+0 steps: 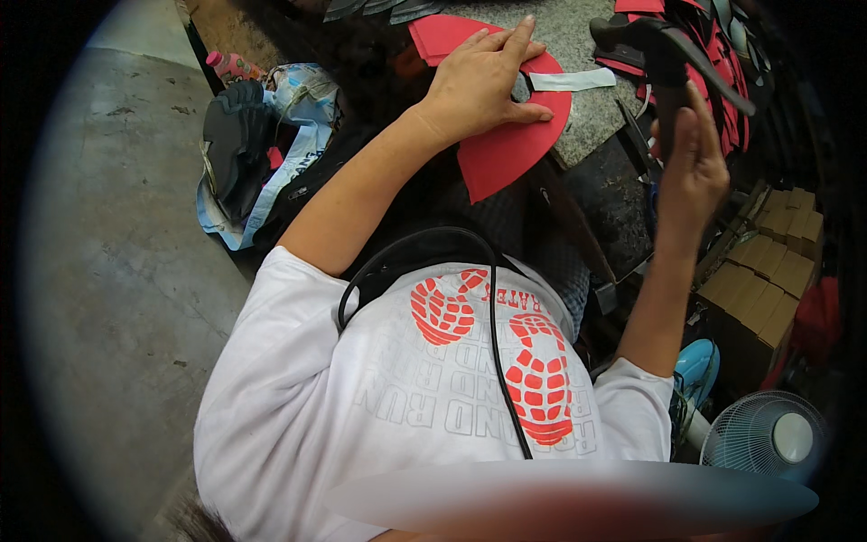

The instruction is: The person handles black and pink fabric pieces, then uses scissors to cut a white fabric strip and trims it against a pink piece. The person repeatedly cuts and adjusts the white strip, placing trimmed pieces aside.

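Note:
My left hand (492, 77) lies with its fingers spread over a curved red sheet piece (515, 154), holding it down at the edge of a speckled stone slab (589, 126). A short pale strip (578, 80) lies across the red piece beside my thumb and sticks out to the right over the stone. My right hand (694, 163) is closed round the handle of a dark hammer (673, 54), raised to the right of the slab. Its head is long and curved, with one thicker end.
Red and black cut pieces (713, 81) are heaped at the far right. Grey pieces (388, 9) lie at the far edge. At left a bag (307, 144) holds black soles (237, 149), near a pink bottle (233, 66). Cardboard boxes (759, 280) and a fan (763, 434) stand at right.

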